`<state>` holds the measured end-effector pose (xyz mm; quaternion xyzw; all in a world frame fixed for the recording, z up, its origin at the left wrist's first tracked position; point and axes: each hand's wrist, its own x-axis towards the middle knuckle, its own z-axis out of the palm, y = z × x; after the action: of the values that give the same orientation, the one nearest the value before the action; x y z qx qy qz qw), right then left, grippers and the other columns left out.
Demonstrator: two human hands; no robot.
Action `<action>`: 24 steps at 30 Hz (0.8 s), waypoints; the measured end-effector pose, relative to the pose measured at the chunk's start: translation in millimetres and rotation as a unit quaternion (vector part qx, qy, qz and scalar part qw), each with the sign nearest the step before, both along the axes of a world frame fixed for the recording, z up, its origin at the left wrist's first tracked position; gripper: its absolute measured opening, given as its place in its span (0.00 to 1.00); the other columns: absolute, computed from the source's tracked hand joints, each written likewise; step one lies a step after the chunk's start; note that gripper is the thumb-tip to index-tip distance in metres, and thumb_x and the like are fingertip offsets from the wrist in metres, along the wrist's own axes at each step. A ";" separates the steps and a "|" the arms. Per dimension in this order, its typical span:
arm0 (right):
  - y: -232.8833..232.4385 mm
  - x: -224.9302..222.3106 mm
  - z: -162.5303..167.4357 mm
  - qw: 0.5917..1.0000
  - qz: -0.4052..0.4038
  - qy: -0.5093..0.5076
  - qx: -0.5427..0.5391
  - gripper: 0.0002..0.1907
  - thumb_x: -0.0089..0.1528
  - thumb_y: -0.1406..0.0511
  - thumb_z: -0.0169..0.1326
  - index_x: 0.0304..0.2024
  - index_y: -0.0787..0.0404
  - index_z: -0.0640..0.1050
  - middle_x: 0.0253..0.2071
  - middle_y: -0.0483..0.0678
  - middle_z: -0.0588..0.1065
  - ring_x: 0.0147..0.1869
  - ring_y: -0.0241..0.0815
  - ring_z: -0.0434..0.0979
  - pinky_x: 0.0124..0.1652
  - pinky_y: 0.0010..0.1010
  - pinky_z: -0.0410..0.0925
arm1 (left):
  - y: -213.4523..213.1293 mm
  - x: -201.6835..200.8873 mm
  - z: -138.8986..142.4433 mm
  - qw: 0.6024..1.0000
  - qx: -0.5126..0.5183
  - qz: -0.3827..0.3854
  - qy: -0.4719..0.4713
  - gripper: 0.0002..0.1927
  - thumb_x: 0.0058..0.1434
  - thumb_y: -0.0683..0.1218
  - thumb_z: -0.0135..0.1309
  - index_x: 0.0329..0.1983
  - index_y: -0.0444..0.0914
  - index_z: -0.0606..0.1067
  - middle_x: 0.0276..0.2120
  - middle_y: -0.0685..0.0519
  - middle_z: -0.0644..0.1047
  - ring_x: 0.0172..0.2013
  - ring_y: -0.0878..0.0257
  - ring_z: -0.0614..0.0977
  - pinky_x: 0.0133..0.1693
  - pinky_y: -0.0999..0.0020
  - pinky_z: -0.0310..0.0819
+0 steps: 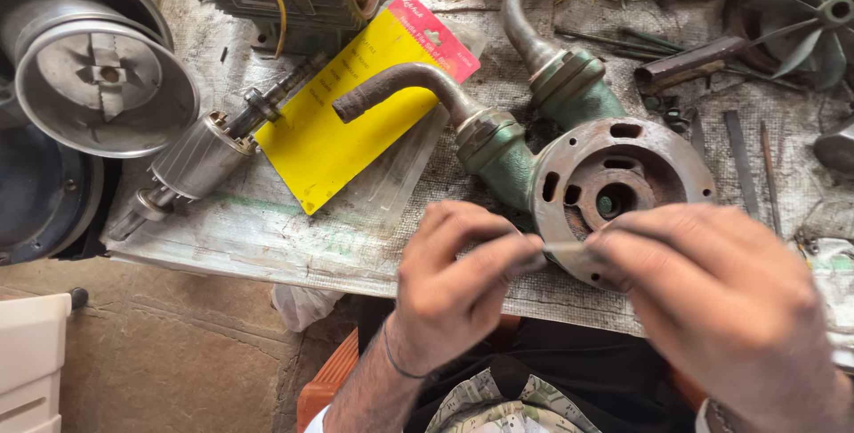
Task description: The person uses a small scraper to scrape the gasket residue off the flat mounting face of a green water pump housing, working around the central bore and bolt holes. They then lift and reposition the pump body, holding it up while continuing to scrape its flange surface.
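Near the surface's front edge, both hands pinch a thin metal strip (567,247). Left hand (458,286) and right hand (721,295) should grip it firmly, level over the pump housing (663,157).

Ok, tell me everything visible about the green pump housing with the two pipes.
The green pump housing lies on the cloth-covered workbench, its round rusty metal face turned up, showing a central bore and several slots and holes. The body looks like cast metal with worn green paint. Two curved, rusted pipes rise from green collars toward the bench's far side; one crosses a yellow card. The left hand and right hand hold a small thin piece over its near rim.
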<state>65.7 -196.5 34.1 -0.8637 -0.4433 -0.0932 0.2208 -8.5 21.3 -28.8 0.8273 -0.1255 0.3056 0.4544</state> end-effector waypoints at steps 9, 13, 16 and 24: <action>8.3 15.1 -3.4 0.997 -0.071 0.002 -0.043 0.12 0.52 0.68 0.66 0.38 0.60 0.83 0.36 0.46 0.80 0.46 0.49 0.79 0.46 0.40 0.68 | 0.6 11.2 0.9 0.997 -0.018 0.035 0.061 0.11 0.65 0.38 0.63 0.49 0.38 0.78 0.42 0.51 0.77 0.45 0.55 0.81 0.44 0.66 0.77; 11.8 16.8 -0.3 0.995 -0.084 0.012 -0.048 0.11 0.53 0.68 0.65 0.38 0.61 0.82 0.37 0.46 0.80 0.46 0.47 0.79 0.47 0.39 0.68 | -0.8 12.9 5.8 0.995 -0.045 0.041 0.073 0.09 0.64 0.39 0.63 0.46 0.37 0.78 0.39 0.51 0.80 0.40 0.56 0.83 0.42 0.65 0.78; 16.6 17.4 3.5 0.995 -0.082 0.000 -0.050 0.10 0.52 0.70 0.64 0.38 0.61 0.82 0.37 0.46 0.80 0.45 0.48 0.79 0.45 0.40 0.68 | -0.8 15.3 10.0 0.991 -0.088 0.042 0.097 0.07 0.64 0.39 0.64 0.43 0.37 0.78 0.36 0.51 0.81 0.36 0.59 0.84 0.39 0.67 0.78; 19.1 22.8 1.4 0.998 -0.039 0.024 -0.043 0.21 0.48 0.76 0.56 0.41 0.55 0.85 0.31 0.45 0.75 0.38 0.46 0.74 0.41 0.39 0.65 | 2.2 23.0 22.3 0.977 -0.133 0.034 0.165 0.05 0.61 0.37 0.63 0.36 0.35 0.78 0.27 0.53 0.81 0.28 0.69 0.82 0.31 0.74 0.72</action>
<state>88.5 -177.4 35.5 -0.8909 -0.4077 -0.0617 0.1905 14.6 23.5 -6.4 0.8021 0.0210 0.1941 0.5644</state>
